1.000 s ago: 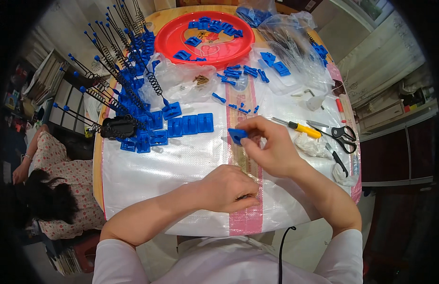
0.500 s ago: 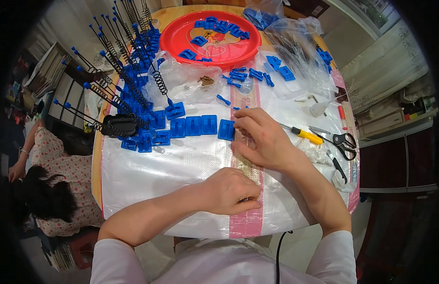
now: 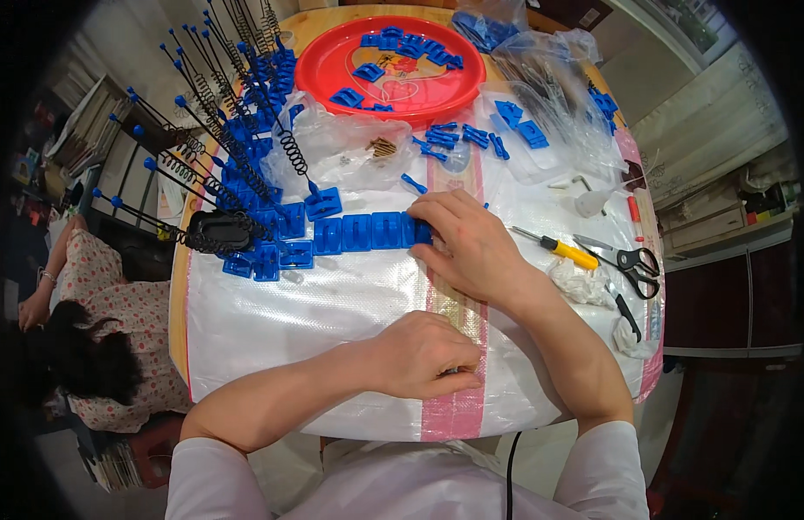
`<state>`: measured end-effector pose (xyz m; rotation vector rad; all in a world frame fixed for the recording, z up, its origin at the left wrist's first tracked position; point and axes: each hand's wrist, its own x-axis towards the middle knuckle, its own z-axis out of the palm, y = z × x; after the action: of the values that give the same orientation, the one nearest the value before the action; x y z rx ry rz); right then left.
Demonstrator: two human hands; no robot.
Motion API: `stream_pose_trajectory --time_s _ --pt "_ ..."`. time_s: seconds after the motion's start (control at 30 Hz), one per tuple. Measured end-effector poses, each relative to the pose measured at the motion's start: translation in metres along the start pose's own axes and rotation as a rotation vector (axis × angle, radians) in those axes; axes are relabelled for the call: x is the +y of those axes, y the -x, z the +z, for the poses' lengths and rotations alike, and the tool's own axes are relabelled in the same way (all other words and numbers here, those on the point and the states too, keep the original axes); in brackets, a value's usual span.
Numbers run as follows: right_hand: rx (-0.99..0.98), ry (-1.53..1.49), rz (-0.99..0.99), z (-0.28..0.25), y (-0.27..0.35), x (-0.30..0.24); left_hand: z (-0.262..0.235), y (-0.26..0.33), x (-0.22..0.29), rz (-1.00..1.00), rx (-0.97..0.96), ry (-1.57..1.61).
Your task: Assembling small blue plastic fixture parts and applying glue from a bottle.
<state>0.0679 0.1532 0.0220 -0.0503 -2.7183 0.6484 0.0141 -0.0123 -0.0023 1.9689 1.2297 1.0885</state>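
Note:
My right hand has its thumb and fingers on the right-hand end of a blue square plastic piece. That piece sits against a straight row of similar blue pieces, and the fingers partly cover it. Nearer the table's front edge, my left hand rests on the white woven sheet with its fingers curled in; what they hold, if anything, is hidden. Just beyond the row stands a blue base with a black coiled spring rising from it. A small blue clip-like part lies beyond my right hand.
Many blue bases with springy black stems crowd the left side. A red tray of blue parts stands at the back, near brass screws. On the right lie a screwdriver, scissors and a knife. Someone sits at left.
My right hand has moved left, sliding the blue plastic piece up against the row and closing the gap. The left hand has stayed in place.

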Motion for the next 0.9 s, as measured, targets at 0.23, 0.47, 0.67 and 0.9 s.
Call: stream_pose_trajectory --time_s 0.23,0.47,0.67,0.9 --pt "0.04 -0.036 -0.028 0.011 0.002 0.005 -0.003 0.0 0.003 -0.041 -0.024 0.01" --pt "0.053 -0.032 0.009 0.012 -0.002 -0.005 0.002 0.001 -0.002 -0.02 0.007 0.034" --pt "0.255 0.05 -0.029 0.006 0.002 -0.005 0.0 0.0 -0.001 -0.037 0.022 0.094" --pt "0.377 0.131 -0.087 -0.007 0.003 0.001 -0.013 0.0 0.002 -0.173 0.006 0.275"
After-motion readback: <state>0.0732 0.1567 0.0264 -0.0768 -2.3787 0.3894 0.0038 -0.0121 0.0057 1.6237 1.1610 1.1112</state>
